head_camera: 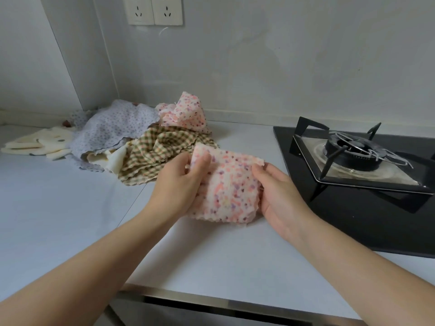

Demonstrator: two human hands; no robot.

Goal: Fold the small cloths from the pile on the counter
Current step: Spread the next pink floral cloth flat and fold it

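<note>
At the far left of the counter [58, 208], at about nine o'clock from the picture's middle, a cream cloth [35, 143] is laid flat. Just to its right, the pile [141, 161] is heaped close to the wall corner. A lilac-sprigged cloth [113, 128] is draped over its left side, and cream folds are seen tucked under that cloth's front edge. A green-checked cloth [155, 156] is crumpled at the pile's front. A pink-flowered cloth [186, 114] is bunched upright at the pile's one o'clock edge. High on the wall, at twelve o'clock from the pile, two white sockets [154, 10] are mounted side by side.

At five o'clock from the pile, a pink-dotted cloth [226, 187] is held just above the counter, close to the picture's middle. Its upper left corner is pinched by the left hand [179, 184], with the thumb laid on top and the fingers curled behind. Its right edge, at three o'clock, is gripped by the right hand [280, 196]; the thumb is set near the top corner and the fingers are hidden under the fabric. The scalloped hem is seen at six o'clock, and how many layers are held cannot be told.

At three o'clock from the held cloth, a black hob [367, 222] is set into the counter, and a burner [353, 151] is ringed by black pan supports.
</note>
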